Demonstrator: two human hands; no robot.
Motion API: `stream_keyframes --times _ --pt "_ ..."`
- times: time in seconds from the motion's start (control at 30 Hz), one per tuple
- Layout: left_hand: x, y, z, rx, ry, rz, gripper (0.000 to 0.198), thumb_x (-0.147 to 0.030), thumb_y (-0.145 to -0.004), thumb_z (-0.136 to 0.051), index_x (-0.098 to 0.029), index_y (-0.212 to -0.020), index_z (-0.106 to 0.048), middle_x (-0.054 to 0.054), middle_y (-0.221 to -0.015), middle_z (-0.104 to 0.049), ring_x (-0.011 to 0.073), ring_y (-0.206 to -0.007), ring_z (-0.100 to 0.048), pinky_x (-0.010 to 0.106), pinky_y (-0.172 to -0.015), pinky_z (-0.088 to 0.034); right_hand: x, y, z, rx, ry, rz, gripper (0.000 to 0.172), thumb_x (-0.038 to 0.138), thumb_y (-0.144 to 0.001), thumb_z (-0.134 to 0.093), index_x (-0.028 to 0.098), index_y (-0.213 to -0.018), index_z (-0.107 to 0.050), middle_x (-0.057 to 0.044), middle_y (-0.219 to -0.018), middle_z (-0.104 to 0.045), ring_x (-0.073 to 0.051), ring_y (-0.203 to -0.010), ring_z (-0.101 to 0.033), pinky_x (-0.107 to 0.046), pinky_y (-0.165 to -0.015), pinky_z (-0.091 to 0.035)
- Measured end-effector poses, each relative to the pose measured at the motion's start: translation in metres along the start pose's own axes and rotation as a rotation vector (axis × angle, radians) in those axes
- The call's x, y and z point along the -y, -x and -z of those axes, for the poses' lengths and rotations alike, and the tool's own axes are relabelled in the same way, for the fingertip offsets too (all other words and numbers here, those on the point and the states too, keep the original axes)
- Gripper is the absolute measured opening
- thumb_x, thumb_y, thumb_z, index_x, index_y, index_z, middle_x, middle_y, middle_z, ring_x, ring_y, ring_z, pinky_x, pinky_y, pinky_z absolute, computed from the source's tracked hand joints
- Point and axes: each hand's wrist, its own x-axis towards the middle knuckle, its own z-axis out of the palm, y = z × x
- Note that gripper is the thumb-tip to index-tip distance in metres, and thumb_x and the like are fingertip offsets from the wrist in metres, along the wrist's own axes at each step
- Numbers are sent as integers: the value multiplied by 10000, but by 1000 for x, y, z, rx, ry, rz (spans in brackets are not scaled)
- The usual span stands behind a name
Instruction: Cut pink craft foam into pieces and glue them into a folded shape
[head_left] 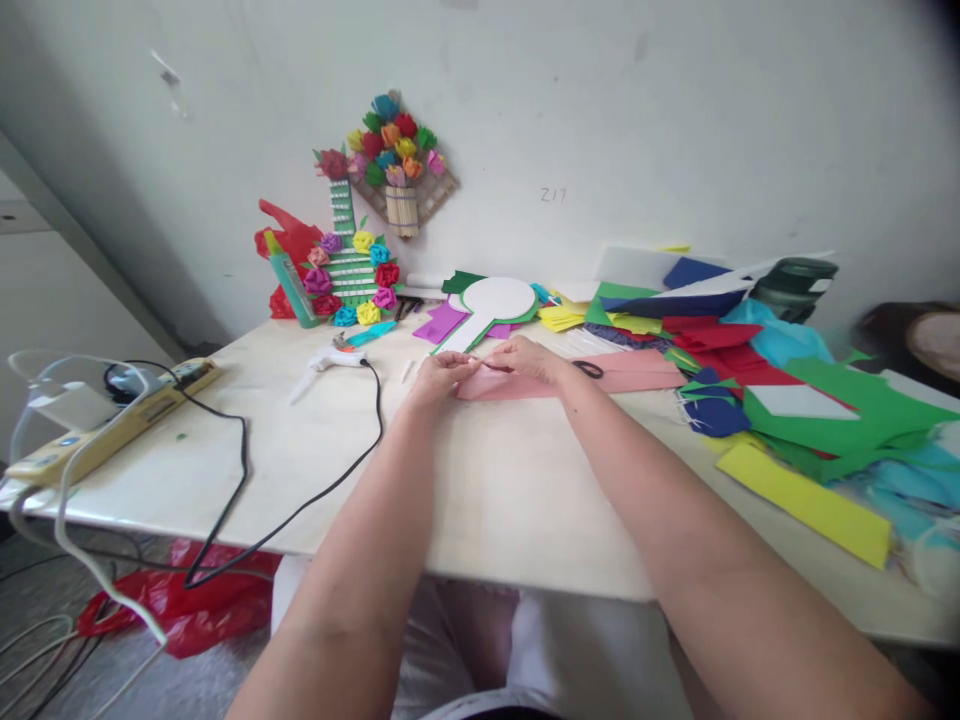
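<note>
My left hand (441, 374) and my right hand (534, 360) meet over the table (480, 480), both pinching the near end of a long pink foam strip (622, 375) that lies flat and runs to the right. The fingers of both hands are curled together on the strip's left end. A pair of black-handled scissors (589, 369) rests on the pink strip just right of my right hand. A white glue gun (330, 358) with a black cord lies to the left of my left hand.
Coloured foam sheets (787, 400) are heaped at the right, with a yellow strip (806, 500) near the edge. A white and green paddle shape (491, 305) and paper-flower crafts (352, 270) stand at the back. A power strip (112, 420) sits at the left edge.
</note>
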Motion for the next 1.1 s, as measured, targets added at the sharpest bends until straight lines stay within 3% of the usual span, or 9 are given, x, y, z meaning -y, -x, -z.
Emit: stream_keyframes --times 0.33,0.57,0.9,1.0,1.1 --pt "-1 1 1 12 86 55 304 -377 -529 -729 -128 -644 -598 -9 -545 -533 80 -490 -470 210 -483 -339 -5 8 -10 -211 55 -100 264 380 -613 -598 129 -540 -563 36 -508 -403 -80 -518 -342 -221 -494 -251" --pt "8 -5 5 -11 64 38 331 -400 -519 -728 -116 -659 -633 10 -563 -571 101 -524 -499 220 -516 -341 -25 2 -13 -279 68 6 255 365 -636 -558 136 -526 -532 32 -524 -403 -92 -548 -359 -225 -523 -281" --pt "0 0 0 -32 61 65 303 -384 -515 -723 -119 -605 -608 -11 -477 -504 98 -475 -479 224 -471 -314 -29 -1 -20 -318 218 70 297 399 -660 -524 152 -499 -482 38 -493 -349 -86 -521 -321 -216 -488 -239" --pt "-2 0 -1 -37 72 70 291 -362 -527 -720 -117 -648 -619 -17 -502 -506 82 -475 -467 215 -475 -316 -31 -3 -20 -332 266 60 279 380 -672 -511 150 -514 -494 32 -502 -382 -86 -523 -338 -215 -490 -238" --pt "-5 1 -1 -24 101 42 347 -315 -543 -717 -144 -836 -642 -45 -524 -491 58 -469 -440 199 -492 -321 -31 -3 -19 -310 303 57 272 362 -679 -498 150 -509 -474 30 -509 -391 -86 -524 -343 -216 -496 -239"
